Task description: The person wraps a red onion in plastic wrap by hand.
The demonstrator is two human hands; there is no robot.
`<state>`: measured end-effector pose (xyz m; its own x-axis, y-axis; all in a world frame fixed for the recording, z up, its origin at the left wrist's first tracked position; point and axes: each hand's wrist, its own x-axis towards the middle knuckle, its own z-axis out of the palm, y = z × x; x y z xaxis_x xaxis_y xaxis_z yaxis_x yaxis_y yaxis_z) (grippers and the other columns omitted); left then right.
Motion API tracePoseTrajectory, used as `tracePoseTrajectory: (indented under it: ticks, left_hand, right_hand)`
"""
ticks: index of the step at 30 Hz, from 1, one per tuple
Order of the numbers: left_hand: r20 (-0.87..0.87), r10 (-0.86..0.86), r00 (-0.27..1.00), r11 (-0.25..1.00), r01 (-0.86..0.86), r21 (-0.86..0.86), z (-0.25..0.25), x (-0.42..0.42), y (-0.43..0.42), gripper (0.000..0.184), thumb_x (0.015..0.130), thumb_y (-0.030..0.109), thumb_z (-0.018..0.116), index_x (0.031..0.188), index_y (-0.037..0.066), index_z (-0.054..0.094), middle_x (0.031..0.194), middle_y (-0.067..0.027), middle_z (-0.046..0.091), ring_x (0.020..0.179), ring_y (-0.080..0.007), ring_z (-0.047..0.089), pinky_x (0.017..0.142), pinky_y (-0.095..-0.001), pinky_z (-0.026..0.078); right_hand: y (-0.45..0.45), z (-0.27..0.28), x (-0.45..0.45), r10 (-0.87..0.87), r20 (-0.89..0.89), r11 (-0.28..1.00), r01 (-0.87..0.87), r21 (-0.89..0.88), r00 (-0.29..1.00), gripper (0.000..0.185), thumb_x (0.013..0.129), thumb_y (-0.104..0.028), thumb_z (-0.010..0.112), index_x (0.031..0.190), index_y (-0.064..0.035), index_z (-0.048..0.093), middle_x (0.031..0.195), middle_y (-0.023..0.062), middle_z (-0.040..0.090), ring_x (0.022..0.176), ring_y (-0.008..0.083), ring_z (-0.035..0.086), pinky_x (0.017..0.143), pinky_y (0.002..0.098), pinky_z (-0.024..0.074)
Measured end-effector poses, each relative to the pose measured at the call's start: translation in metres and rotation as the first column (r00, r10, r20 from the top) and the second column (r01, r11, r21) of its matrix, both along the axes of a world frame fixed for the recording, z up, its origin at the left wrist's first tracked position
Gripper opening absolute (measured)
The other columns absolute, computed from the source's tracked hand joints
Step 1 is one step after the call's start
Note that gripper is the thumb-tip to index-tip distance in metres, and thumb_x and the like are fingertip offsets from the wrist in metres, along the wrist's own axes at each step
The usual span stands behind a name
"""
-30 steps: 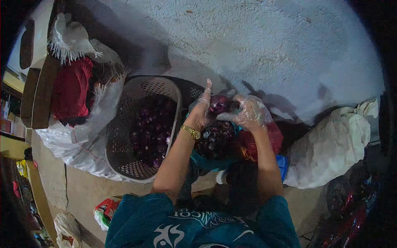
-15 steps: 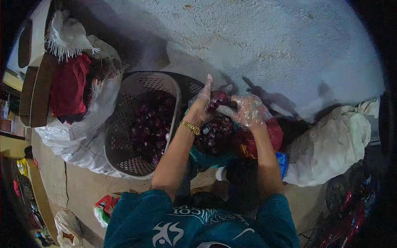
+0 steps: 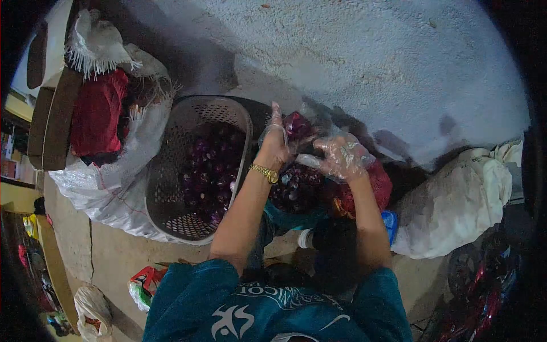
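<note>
My left hand [image 3: 276, 143], in a clear plastic glove with a gold watch at its wrist, holds a red onion [image 3: 297, 126] against its palm. Its fingers point away from me, and part of the grip is hidden. My right hand [image 3: 343, 157], gloved the same way, is just right of the onion, thumb and fingers apart with nothing visible between them. Below both hands is a dark heap of red onions [image 3: 293, 185] in a teal container [image 3: 293, 219]. To the left, a grey perforated basket [image 3: 155, 188] holds many peeled-looking red onions [image 3: 211, 171].
A red mesh sack [image 3: 379, 185] lies beside my right forearm, near a blue object [image 3: 390, 222]. White sacks stand at left [image 3: 102, 191] and right [image 3: 456, 205]. A cardboard flap [image 3: 57, 125] is far left. The rough pale wall [image 3: 370, 57] rises ahead.
The red onion has moved slightly up and left with my left hand. My right hand has drawn a little away from it, its thumb and fingers spread lower.
</note>
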<state>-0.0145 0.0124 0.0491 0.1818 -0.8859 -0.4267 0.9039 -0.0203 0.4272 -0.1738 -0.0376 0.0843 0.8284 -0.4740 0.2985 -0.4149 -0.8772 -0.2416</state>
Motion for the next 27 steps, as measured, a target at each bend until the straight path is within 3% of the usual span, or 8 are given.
tracePoseTrajectory:
  ticks: [2,4,8,10,12,17,19,27]
  left_hand:
    - [-0.034,0.031,0.999,0.999,-0.030,0.024,0.001,0.002,-0.001,0.087,0.083,0.070,0.036,0.126,-0.006,0.036,0.117,-0.0242,0.051,0.100,-0.0379,0.058,0.082,-0.0493,0.053]
    - [-0.066,0.064,0.996,0.997,-0.060,0.049,0.001,0.004,-0.001,0.087,0.083,0.070,0.036,0.126,-0.006,0.036,0.116,-0.0242,0.051,0.100,-0.0384,0.057,0.083,-0.0492,0.052]
    - [0.039,0.020,0.999,0.998,-0.022,0.050,0.004,0.002,0.002,0.084,0.084,0.070,0.035,0.125,-0.003,0.042,0.119,-0.0212,0.052,0.102,-0.0362,0.057,0.086,-0.0470,0.051]
    - [0.093,0.002,0.996,0.997,-0.009,0.075,0.009,0.000,0.003,0.083,0.084,0.070,0.033,0.123,-0.002,0.045,0.119,-0.0200,0.054,0.103,-0.0343,0.057,0.088,-0.0465,0.050]
    - [0.103,-0.058,0.993,0.996,0.051,0.069,0.013,-0.004,0.002,0.080,0.085,0.070,0.031,0.120,0.001,0.050,0.114,-0.0160,0.058,0.103,-0.0293,0.058,0.092,-0.0451,0.046]
    - [0.157,-0.111,0.981,0.990,0.095,0.103,0.015,-0.011,0.001,0.075,0.087,0.068,0.031,0.115,0.003,0.055,0.110,-0.0124,0.061,0.103,-0.0258,0.058,0.091,-0.0420,0.046]
    - [0.138,-0.116,0.984,0.991,0.105,0.083,0.012,-0.011,0.000,0.072,0.087,0.067,0.032,0.113,0.004,0.055,0.109,-0.0114,0.061,0.102,-0.0253,0.058,0.090,-0.0412,0.047]
    - [0.219,-0.057,0.974,0.997,0.042,0.071,0.020,-0.010,0.003,0.061,0.089,0.058,0.042,0.113,0.003,0.053,0.109,-0.0102,0.059,0.097,-0.0226,0.059,0.085,-0.0398,0.050]
  right_hand:
    - [0.000,0.001,0.000,0.024,-0.048,0.999,-0.023,0.028,0.999,0.047,0.071,-0.055,0.068,0.079,-0.0090,0.070,0.070,0.0157,0.065,0.064,0.0345,0.063,0.061,0.0433,0.0497]
    - [0.002,0.002,0.002,-0.062,0.015,0.995,0.060,0.085,0.998,0.049,0.072,-0.059,0.065,0.081,-0.0105,0.070,0.070,0.0150,0.065,0.065,0.0341,0.063,0.061,0.0434,0.0499]
    - [-0.010,-0.010,0.004,-0.084,0.167,0.994,0.071,0.083,0.982,0.054,0.071,-0.062,0.064,0.079,-0.0092,0.069,0.067,0.0163,0.064,0.063,0.0343,0.063,0.058,0.0426,0.0499]
    - [-0.011,-0.014,0.006,-0.249,0.042,0.968,0.248,0.023,0.968,0.060,0.067,-0.067,0.064,0.075,-0.0071,0.066,0.065,0.0174,0.063,0.061,0.0349,0.063,0.055,0.0429,0.0495]
    - [-0.008,-0.011,0.006,-0.232,0.095,0.971,0.236,-0.031,0.968,0.062,0.065,-0.068,0.065,0.074,-0.0069,0.065,0.064,0.0177,0.063,0.059,0.0350,0.063,0.054,0.0429,0.0492]
    - [-0.005,-0.012,0.012,-0.227,0.185,0.951,0.258,-0.167,0.956,0.065,0.060,-0.071,0.066,0.071,-0.0072,0.062,0.065,0.0159,0.063,0.058,0.0342,0.062,0.054,0.0418,0.0492]
    - [-0.003,-0.001,0.014,-0.181,0.173,0.979,0.194,-0.058,0.968,0.062,0.064,-0.068,0.065,0.071,-0.0072,0.062,0.066,0.0142,0.063,0.058,0.0329,0.063,0.055,0.0410,0.0491]
    - [0.004,0.003,0.011,-0.176,0.078,0.984,0.179,-0.026,0.981,0.049,0.076,-0.059,0.061,0.081,-0.0108,0.068,0.068,0.0144,0.065,0.061,0.0332,0.063,0.055,0.0418,0.0491]
